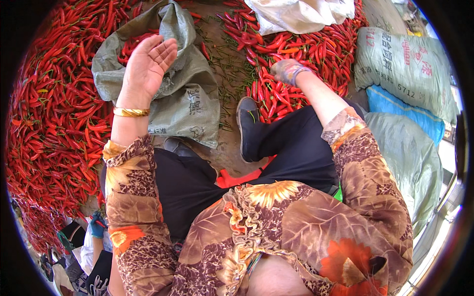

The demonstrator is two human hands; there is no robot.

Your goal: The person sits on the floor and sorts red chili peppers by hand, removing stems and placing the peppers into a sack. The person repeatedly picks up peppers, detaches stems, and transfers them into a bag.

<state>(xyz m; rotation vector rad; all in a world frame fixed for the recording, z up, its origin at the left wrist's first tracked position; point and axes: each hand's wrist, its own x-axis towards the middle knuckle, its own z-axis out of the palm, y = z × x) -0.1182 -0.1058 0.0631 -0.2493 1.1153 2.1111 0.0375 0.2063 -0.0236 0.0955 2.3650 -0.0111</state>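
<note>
My bare left hand (151, 61) is raised over the mouth of a grey-green woven sack (185, 85), palm showing and fingers extended, with nothing in it. Red chili peppers (134, 46) show inside that sack's opening. On the right, my right hand (289, 71) wears a patterned, stained glove and reaches down to a heap of red chili peppers (307, 48). Its fingertips are turned away among the peppers, so I cannot see whether they grip one. Loose peppers (272, 94) lie just below that hand, near my right shoe (247, 114).
A large chili heap (63, 111) spreads along the left. Green stems (231, 70) litter the floor between sack and right heap. A white sack (301, 14) lies atop that heap. Filled woven sacks (403, 66) stand at right. Another person's blue-gloved hand (97, 224) appears lower left.
</note>
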